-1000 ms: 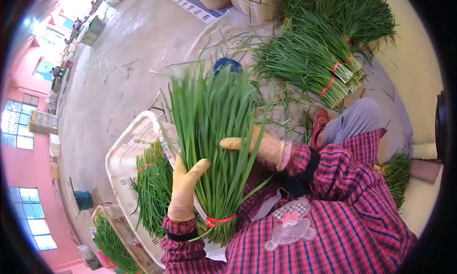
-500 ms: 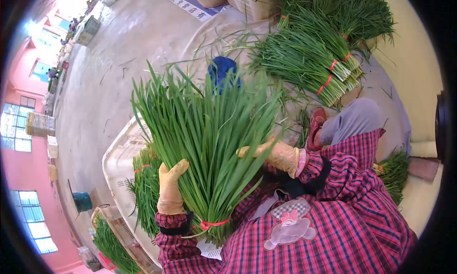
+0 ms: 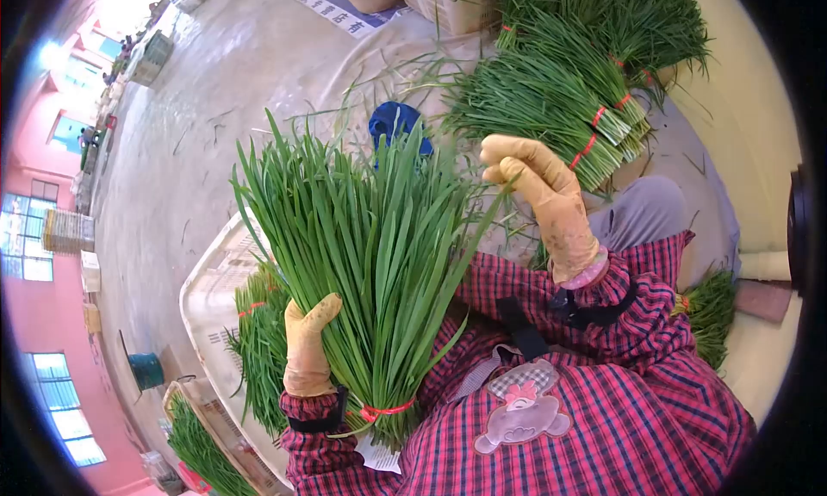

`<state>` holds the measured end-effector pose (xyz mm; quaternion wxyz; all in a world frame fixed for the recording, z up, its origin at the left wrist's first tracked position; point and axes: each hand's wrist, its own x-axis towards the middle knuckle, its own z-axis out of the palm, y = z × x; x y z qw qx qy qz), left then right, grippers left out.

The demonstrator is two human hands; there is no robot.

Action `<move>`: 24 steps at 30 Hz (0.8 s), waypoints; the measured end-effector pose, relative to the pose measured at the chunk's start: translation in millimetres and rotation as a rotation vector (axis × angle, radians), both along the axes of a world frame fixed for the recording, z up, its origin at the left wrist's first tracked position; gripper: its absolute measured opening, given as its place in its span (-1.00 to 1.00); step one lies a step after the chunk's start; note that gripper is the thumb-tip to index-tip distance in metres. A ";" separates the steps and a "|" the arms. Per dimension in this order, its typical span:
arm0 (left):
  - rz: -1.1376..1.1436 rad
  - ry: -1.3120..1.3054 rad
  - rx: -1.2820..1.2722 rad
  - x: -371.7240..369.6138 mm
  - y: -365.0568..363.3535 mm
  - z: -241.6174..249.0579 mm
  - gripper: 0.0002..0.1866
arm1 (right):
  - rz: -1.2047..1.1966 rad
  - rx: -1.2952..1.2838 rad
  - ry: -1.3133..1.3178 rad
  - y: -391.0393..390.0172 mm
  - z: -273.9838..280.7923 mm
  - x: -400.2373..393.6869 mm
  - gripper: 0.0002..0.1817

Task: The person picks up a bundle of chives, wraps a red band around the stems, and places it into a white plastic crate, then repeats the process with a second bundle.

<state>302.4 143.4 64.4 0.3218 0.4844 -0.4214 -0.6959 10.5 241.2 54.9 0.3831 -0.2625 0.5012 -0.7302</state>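
Observation:
A large bundle of long green leaves [image 3: 370,255], tied near its base with a red band [image 3: 388,408], lies fanned out across the lap. My left hand [image 3: 308,345], in a yellowish glove, grips its left side; the thumb shows and the other fingers are hidden. Off the bundle's right side, my right hand [image 3: 551,207], gloved too, is raised with bent fingers pinched on the tip of one leaf. A white paper slip [image 3: 379,455] sits below the bundle's base.
Banded green bundles [image 3: 551,91] lie on a sheet at the upper right. A pale crate [image 3: 207,298] with more bundles stands at the left, another crate [image 3: 237,418] below it. A blue object [image 3: 394,121] lies on the floor beyond, near baskets [image 3: 444,3] and scattered leaves.
My right hand has moved up and to the right, away from the bundle's near face, and now pinches a leaf tip. My left hand stays at the bundle's left side.

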 end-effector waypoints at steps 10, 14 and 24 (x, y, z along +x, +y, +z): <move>-0.038 0.007 -0.009 -6.3 1.8 5.2 -0.61 | 0.600 0.314 0.156 -7.0 -2.8 -0.3 -0.72; -0.028 0.004 -0.007 -6.8 2.7 4.4 -0.61 | 0.642 0.344 0.124 -6.0 0.3 2.7 -0.75; -0.035 0.035 0.003 -14.1 5.4 9.4 -0.62 | 0.625 0.271 0.060 -6.4 -12.9 11.3 -0.80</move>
